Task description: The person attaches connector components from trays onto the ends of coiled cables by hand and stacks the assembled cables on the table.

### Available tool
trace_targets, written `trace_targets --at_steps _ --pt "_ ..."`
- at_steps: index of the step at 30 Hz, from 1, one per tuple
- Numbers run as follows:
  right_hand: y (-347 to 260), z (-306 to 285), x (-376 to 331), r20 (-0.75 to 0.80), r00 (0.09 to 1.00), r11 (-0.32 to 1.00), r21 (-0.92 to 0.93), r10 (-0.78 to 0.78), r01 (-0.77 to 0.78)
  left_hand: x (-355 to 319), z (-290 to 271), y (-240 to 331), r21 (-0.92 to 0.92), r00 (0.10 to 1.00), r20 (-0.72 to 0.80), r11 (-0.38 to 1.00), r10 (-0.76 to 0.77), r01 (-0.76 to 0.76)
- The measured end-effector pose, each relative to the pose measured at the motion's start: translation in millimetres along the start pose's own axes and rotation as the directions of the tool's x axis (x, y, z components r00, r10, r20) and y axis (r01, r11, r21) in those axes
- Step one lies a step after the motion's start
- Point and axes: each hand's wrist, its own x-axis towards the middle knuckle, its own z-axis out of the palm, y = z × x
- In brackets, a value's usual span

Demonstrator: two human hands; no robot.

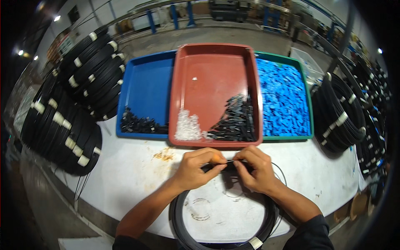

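My left hand (199,167) and my right hand (255,170) meet just in front of the red tray, over the far side of a coil of thin black cable (178,218). Both hands are closed in a pinch, thumb against fingers, with a short stretch of the cable between their tips. Something orange covers a fingertip of my left hand. One loose strand of cable arcs out past my right wrist. The coil lies flat on the white table (137,183), with a pale tape band on its near side. Any small part inside the pinches is hidden.
A red tray (212,75) holds white and black small parts. It overlaps a blue tray (146,89) with black pieces and a green tray (308,104) full of blue pieces. Taped black cable coils are stacked at left (62,133) and right (339,112).
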Motion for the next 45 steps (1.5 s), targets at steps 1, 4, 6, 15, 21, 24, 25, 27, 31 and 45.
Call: trace_targets --at_steps 1,4,6,15,21,24,25,27,31,45 --pt "-4.4 -2.1 1.0 0.019 0.998 0.998 0.021 0.058 -0.059 0.1 1.2 0.4 -0.012 1.0 -0.007 1.0 -0.013 0.013" --pt "-6.5 -4.0 2.1 0.046 0.996 0.997 -0.021 0.07 -0.069 1.0 -1.9 4.6 0.019 0.999 -0.01 0.999 0.033 -0.033" --pt "-6.3 0.0 4.0 0.066 0.991 0.993 -0.031 0.116 -0.114 -0.7 -11.3 5.7 0.032 1.0 -0.011 0.999 0.027 -0.027" --pt "-0.2 1.4 7.4 0.16 0.972 0.984 -0.069 0.171 -0.162 -10.3 -169.4 -74.0 0.6 0.987 -0.099 0.799 0.123 -0.039" --pt "-1.8 3.9 10.7 0.174 0.942 0.958 -0.055 0.288 -0.283 -5.8 -256.5 -115.2 0.877 0.994 -0.103 0.475 0.036 0.074" --pt "3.6 4.4 8.2 0.128 0.94 0.948 -0.022 0.317 -0.317 8.1 -259.8 -113.1 0.852 0.997 -0.071 0.522 0.023 0.048" --pt "3.9 2.4 6.9 0.125 0.938 0.947 -0.028 0.322 -0.321 14.5 -259.0 -111.1 0.814 0.999 -0.028 0.581 0.015 0.015" --pt "5.7 1.3 5.5 0.116 0.932 0.939 -0.027 0.344 -0.344 20.0 -259.8 -97.7 0.785 0.998 0.013 0.619 -0.065 0.03" --pt "7.7 2.5 3.2 0.102 0.907 0.912 0.004 0.409 -0.411 21.9 -258.0 -87.3 0.778 0.986 0.157 0.621 -0.051 -0.091" --pt "5.1 4.9 7.1 0.116 0.916 0.922 -0.005 0.385 -0.387 0.7 -237.1 -83.6 0.715 0.901 -0.182 0.576 -0.394 0.396"
